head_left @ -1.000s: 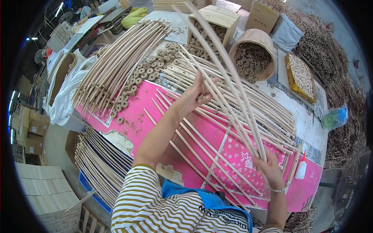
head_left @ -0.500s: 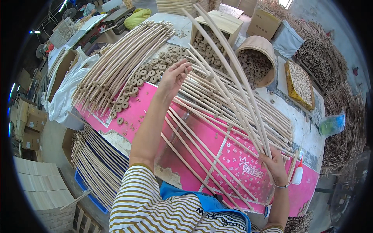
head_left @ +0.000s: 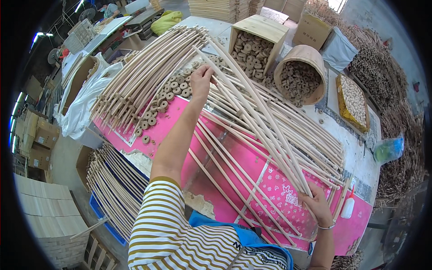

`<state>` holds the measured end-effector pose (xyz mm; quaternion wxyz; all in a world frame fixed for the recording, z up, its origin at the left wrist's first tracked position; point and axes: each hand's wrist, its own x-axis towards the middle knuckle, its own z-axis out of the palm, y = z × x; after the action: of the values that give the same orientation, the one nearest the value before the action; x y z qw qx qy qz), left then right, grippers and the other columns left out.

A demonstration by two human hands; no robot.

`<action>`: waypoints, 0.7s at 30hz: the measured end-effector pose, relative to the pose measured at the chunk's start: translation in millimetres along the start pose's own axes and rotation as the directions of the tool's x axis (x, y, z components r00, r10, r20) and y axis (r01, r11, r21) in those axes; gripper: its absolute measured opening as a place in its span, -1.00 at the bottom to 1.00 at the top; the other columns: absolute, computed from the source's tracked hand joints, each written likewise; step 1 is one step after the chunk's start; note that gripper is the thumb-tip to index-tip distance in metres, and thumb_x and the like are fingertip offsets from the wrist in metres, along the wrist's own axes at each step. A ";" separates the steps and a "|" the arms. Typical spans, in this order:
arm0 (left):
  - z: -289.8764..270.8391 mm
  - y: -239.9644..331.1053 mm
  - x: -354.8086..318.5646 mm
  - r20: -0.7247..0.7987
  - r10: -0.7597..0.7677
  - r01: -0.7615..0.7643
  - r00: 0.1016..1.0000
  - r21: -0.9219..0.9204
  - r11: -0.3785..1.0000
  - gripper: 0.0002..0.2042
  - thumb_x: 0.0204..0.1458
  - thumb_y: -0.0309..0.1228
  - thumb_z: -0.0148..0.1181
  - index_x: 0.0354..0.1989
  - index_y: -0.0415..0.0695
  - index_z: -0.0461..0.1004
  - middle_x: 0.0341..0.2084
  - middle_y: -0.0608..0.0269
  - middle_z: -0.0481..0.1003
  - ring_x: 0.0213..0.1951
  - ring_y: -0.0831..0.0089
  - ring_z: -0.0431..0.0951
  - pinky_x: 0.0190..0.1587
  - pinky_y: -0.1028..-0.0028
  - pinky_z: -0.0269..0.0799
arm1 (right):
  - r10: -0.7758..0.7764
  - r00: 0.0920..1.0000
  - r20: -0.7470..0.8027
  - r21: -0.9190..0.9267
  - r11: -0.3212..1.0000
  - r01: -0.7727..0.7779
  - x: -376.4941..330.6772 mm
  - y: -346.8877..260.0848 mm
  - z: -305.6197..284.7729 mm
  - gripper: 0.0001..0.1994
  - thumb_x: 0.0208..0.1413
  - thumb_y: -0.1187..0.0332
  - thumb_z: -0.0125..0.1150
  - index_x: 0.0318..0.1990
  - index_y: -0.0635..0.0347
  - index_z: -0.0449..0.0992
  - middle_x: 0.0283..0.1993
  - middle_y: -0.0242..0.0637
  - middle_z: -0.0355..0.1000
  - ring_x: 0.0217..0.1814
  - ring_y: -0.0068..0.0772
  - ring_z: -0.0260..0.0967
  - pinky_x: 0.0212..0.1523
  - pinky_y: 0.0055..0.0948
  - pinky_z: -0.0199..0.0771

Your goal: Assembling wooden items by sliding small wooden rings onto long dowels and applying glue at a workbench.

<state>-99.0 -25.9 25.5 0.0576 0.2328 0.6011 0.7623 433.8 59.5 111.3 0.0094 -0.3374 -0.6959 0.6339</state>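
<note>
My right hand (head_left: 317, 205) is closed round the near ends of several long pale wooden rods (head_left: 263, 118), which slant up and away to the left over the table. My left hand (head_left: 201, 81) is pinched at the far ends of some thinner rods in this bunch; what lies between its fingertips is hidden. Beneath them lies a layer of wooden rods (head_left: 310, 140) with small rings on some. Several single rods (head_left: 243, 183) rest on the pink table cover (head_left: 220, 198). Loose wooden rings (head_left: 173, 86) are heaped beside my left hand.
A stack of rods with rings (head_left: 148, 67) lies at the left. Behind stand a wooden box (head_left: 265, 28) and a round tub (head_left: 310, 55) of rings, with a yellow tray (head_left: 345, 116) of small pale pieces. A white glue bottle (head_left: 347, 208) stands near my right hand. A blue crate (head_left: 101, 211) holds more rods.
The far ends of the held rods have swung down and left toward the table. My left hand has gone from loosely curled with fingers apart to a pinch at the thinner rods' ends.
</note>
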 end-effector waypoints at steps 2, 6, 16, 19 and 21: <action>5.9 4.0 -8.9 0.008 0.023 -0.023 1.000 -0.045 0.999 -0.85 0.24 -0.48 0.14 -0.19 -0.26 0.62 -0.44 0.30 0.60 -0.53 0.62 0.53 -0.53 0.60 0.46 | 0.013 1.000 -0.001 0.025 1.000 -0.013 1.2 1.8 1.6 -0.83 0.16 0.50 0.25 -0.10 0.28 0.52 -0.43 -0.44 0.45 -0.46 -0.66 0.39 -0.46 -0.63 0.36; 12.7 25.1 -23.6 0.059 -0.043 0.040 0.997 0.051 0.998 -0.81 0.30 -0.46 0.06 -0.09 -0.20 0.60 -0.34 0.33 0.63 -0.44 0.63 0.59 -0.52 0.64 0.38 | 0.032 0.999 -0.016 0.047 0.998 -0.031 0.3 4.8 3.4 -0.82 0.17 0.50 0.23 -0.08 0.28 0.52 -0.41 -0.43 0.45 -0.45 -0.66 0.39 -0.45 -0.63 0.37; -8.5 6.3 -19.4 0.090 -0.334 0.345 0.938 -0.200 0.917 -0.78 0.35 -0.42 0.01 0.01 -0.12 0.58 -0.33 0.41 0.58 -0.37 0.62 0.63 -0.47 0.71 0.37 | 0.041 0.998 -0.040 0.037 0.999 -0.039 -4.8 8.5 6.9 -0.77 0.15 0.49 0.21 -0.03 0.31 0.52 -0.42 -0.44 0.45 -0.42 -0.66 0.39 -0.40 -0.63 0.36; -16.4 0.5 -18.8 0.198 -0.408 0.446 0.891 -0.221 0.867 -0.77 0.36 -0.37 0.04 0.04 -0.11 0.58 -0.32 0.43 0.58 -0.32 0.63 0.64 -0.43 0.76 0.39 | 0.061 0.998 -0.031 0.060 0.996 -0.059 -3.6 8.4 7.0 -0.78 0.14 0.52 0.25 -0.04 0.26 0.52 -0.36 -0.44 0.45 -0.41 -0.68 0.39 -0.44 -0.64 0.38; -13.5 3.3 -19.6 0.248 -0.412 0.467 0.877 -0.237 0.852 -0.76 0.34 -0.35 0.08 0.06 -0.14 0.56 -0.29 0.43 0.60 -0.27 0.65 0.64 -0.40 0.77 0.40 | 0.055 0.998 -0.022 0.055 0.997 -0.053 -3.3 11.5 4.0 -0.78 0.15 0.52 0.24 -0.04 0.27 0.51 -0.36 -0.44 0.45 -0.41 -0.68 0.40 -0.44 -0.63 0.38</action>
<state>-86.8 -46.0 20.8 0.3210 0.1483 0.5122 0.7827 439.9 54.1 101.7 0.0097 -0.3632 -0.6688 0.6486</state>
